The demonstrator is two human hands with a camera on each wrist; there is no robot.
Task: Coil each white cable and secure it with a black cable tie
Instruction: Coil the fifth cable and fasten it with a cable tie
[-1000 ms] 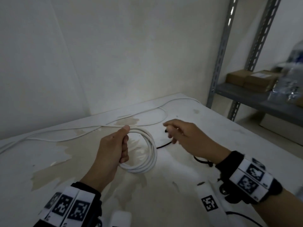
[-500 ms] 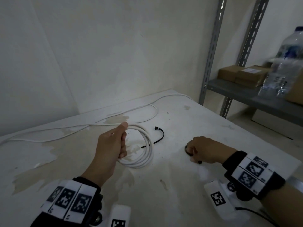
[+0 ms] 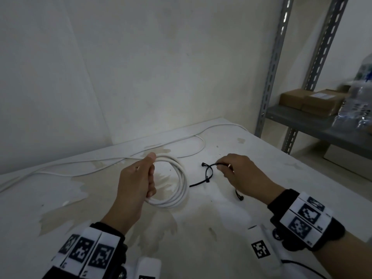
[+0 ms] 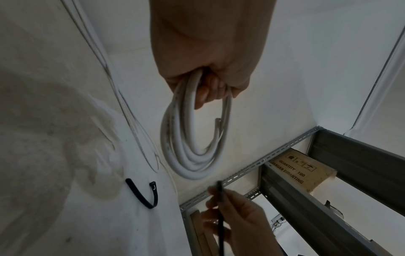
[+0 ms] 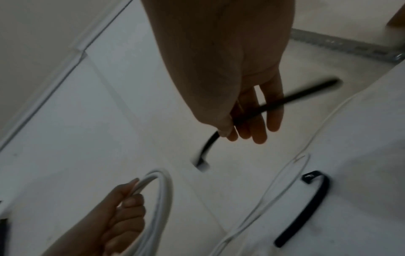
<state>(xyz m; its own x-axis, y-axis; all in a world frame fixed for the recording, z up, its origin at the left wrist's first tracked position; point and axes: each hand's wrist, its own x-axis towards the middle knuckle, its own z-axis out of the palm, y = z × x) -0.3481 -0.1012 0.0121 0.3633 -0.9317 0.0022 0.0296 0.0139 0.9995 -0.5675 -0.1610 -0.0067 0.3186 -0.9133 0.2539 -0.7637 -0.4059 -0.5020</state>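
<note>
My left hand grips a coiled white cable by its left side and holds it just over the white table. The left wrist view shows the coil hanging from the curled fingers. To its right, my right hand pinches a black cable tie, which sticks out on both sides of the fingers. A second black tie lies curved on the table between the hands. A loose white cable runs uncoiled along the back of the table.
A grey metal rack stands right of the table, its shelf holding cardboard boxes and a clear water bottle. A bare wall closes the back. The table's right edge is near my right wrist.
My right hand dropped to the table on the right, took up a black tie, and has come back up and left toward the coil. The left hand kept its hold on the coil.
</note>
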